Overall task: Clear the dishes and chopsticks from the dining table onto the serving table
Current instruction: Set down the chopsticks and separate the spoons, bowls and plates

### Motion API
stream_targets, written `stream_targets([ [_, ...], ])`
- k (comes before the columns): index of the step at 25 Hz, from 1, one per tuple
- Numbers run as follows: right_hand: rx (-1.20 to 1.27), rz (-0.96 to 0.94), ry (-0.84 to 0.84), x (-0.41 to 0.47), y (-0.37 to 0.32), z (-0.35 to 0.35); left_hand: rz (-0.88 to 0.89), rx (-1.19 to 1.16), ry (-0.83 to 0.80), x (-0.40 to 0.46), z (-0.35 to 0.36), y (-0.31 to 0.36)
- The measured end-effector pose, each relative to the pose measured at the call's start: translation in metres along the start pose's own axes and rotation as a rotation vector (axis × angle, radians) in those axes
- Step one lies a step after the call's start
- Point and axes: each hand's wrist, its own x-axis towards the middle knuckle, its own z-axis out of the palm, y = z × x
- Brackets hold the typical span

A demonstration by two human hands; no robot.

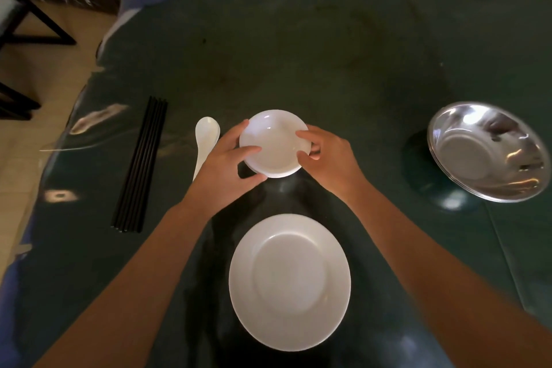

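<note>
Two hands meet over the middle of what we see, so we start with the table [328, 69] that carries everything: a broad top under a dark green cloth with a glossy clear cover, which throws back patches of light.

Our left hand [227, 158] is curled round the left rim of the small white bowl [270, 148], thumb over the edge and lying inside, fingers at the rim and beneath it. Our right hand [328, 158] grips the right rim the same way, thumb tip on the inner edge, fingers bent under the side. Neither hand is spread flat; both are half closed on the bowl. We cannot tell whether the bowl is lifted or sits on a second dish, though a second white edge shows under its near side.

Nearest us lies the white plate [289, 281], flat, between our forearms and just short of the bowl. At the right edge, well apart from the hands, sits the steel basin [487, 152], tilted, seemingly more than one nested. To the left lie the black chopsticks [140, 164], a tight bundle pointing away from us. Between them and our left hand rests the white spoon [206, 140], its handle partly hidden behind that hand.
</note>
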Motion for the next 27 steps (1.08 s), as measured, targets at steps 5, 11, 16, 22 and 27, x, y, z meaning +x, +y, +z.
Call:
stream_targets([
  [5, -0.005, 0.007, -0.034, -0.003, 0.011, 0.010, -0.006, -0.028, -0.032, -0.005, 0.009, -0.004],
  [11, -0.071, -0.067, -0.053, -0.012, 0.015, 0.007, -0.042, -0.016, -0.096, -0.009, 0.008, -0.001],
  [16, -0.070, 0.054, 0.128, -0.086, 0.030, -0.004, -0.333, -0.224, 0.005, -0.071, -0.008, 0.011],
  [22, 0.160, 0.469, 0.038, -0.181, 0.030, 0.013, -1.027, -0.802, -0.033, -0.155, 0.011, 0.036],
  [27, 0.284, 0.589, 0.024, -0.192, 0.030, 0.019, -0.980, -0.811, -0.042, -0.167, 0.018, 0.053],
])
